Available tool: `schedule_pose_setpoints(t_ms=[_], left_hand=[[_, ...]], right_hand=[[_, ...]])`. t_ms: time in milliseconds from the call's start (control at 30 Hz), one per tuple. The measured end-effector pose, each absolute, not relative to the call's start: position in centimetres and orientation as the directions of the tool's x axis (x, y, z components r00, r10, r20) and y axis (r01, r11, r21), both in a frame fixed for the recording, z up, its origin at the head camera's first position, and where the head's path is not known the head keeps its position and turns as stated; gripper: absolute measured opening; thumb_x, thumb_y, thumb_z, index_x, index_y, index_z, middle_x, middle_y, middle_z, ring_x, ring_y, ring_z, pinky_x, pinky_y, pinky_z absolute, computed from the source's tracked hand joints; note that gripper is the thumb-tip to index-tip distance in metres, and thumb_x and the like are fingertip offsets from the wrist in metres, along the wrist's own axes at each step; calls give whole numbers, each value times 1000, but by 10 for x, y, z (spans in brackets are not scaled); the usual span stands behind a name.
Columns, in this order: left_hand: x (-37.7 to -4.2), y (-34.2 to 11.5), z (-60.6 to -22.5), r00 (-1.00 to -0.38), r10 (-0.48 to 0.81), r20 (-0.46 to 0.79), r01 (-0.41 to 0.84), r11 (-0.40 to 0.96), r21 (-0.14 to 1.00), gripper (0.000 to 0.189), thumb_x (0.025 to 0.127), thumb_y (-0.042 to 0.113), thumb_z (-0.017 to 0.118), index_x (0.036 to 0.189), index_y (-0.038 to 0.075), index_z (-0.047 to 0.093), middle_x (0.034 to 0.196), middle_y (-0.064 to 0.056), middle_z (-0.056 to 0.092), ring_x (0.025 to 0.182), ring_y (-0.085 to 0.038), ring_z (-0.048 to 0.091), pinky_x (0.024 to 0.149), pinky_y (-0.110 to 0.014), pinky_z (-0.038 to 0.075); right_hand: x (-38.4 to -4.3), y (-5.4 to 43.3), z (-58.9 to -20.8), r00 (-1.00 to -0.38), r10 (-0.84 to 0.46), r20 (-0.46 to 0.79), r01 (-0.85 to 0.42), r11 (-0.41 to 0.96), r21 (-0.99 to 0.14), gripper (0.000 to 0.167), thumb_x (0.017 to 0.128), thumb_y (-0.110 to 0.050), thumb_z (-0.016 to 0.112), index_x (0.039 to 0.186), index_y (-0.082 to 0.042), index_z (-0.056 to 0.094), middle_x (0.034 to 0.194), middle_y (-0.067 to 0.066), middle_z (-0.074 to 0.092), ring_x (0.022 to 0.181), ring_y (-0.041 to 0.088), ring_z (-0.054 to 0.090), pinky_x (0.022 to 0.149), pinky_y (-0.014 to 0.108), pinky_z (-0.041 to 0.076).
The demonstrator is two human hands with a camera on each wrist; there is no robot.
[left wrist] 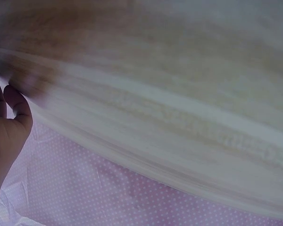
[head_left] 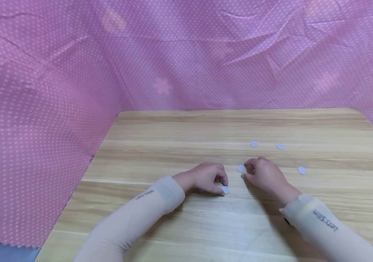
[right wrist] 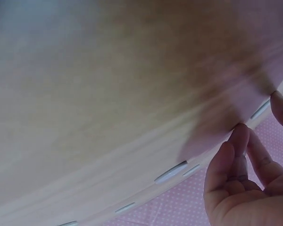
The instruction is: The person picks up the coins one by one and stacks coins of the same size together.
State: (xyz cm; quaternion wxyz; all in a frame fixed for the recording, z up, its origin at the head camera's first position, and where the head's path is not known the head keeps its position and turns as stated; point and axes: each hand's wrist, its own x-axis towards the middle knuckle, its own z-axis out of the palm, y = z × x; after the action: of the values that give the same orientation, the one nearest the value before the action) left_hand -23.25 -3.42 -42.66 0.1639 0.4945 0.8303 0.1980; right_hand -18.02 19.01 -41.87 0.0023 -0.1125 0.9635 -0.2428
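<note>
On the wooden table, several small white discs lie flat. At the middle, my left hand point(head_left: 210, 178) has its thumb and fingertips at opposite edges of one white disc point(head_left: 224, 189), pinching it against the tabletop. Just to the right, my right hand point(head_left: 265, 174) is beside a second white disc point(head_left: 240, 168), its thumb and forefinger apart with the disc just past the tips. In the right wrist view a disc point(right wrist: 260, 109) shows through the gap between thumb and forefinger. The left wrist view shows part of the left hand point(left wrist: 9, 127), but its disc is hidden there.
Two more discs, one at the back point(head_left: 254, 144) and another beside it point(head_left: 280, 146), lie beyond the right hand. A further disc point(head_left: 302, 170) sits to its right. Pink dotted cloth point(head_left: 173, 54) hangs around the table point(head_left: 160, 134) at the back and sides.
</note>
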Motion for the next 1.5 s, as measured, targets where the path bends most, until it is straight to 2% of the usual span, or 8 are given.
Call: schedule_pose_setpoints(t_ms=[400, 733, 967, 1267, 1500], left_hand=[[-233, -35, -427, -452, 890, -68, 757, 423, 499, 18, 76, 29, 80, 88, 20, 71, 84, 13, 54, 78, -1, 49, 71, -14, 39], [-233, -34, -430, -456, 887, -67, 757, 427, 494, 18, 77, 30, 79, 89, 20, 70, 84, 13, 54, 78, -2, 49, 71, -14, 39], [-231, -34, -431, -453, 890, -59, 767, 422, 483, 17, 78, 31, 79, 88, 20, 70, 84, 13, 54, 79, -1, 49, 71, -14, 39], [-231, -34, -431, -449, 892, -60, 771, 420, 478, 17, 78, 31, 79, 88, 20, 70, 83, 13, 54, 78, -1, 49, 71, -14, 39], [-230, -36, -431, -454, 889, -66, 767, 427, 479, 17, 78, 31, 78, 88, 19, 70, 84, 12, 54, 78, -2, 49, 70, -14, 39]], right_hand=[[-188, 188, -420, -970, -236, 53, -233, 852, -469, 27, 83, -16, 73, 103, 1, 69, 88, 10, 65, 81, 25, 61, 72, 44, 50], [-186, 187, -424, -962, -255, 101, -272, 834, -480, 18, 82, -13, 74, 95, -1, 71, 82, 6, 65, 78, 23, 62, 72, 42, 50], [-185, 185, -426, -966, -246, 85, -257, 847, -466, 17, 83, -13, 72, 93, 0, 70, 83, 5, 64, 79, 24, 62, 73, 43, 50], [-180, 185, -428, -962, -264, 76, -269, 852, -449, 18, 81, -16, 72, 89, -1, 69, 80, 3, 61, 73, 18, 58, 70, 40, 50], [-171, 183, -430, -951, -298, 87, -302, 824, -480, 15, 79, -19, 74, 86, -6, 69, 80, -1, 61, 73, 14, 58, 68, 36, 50]])
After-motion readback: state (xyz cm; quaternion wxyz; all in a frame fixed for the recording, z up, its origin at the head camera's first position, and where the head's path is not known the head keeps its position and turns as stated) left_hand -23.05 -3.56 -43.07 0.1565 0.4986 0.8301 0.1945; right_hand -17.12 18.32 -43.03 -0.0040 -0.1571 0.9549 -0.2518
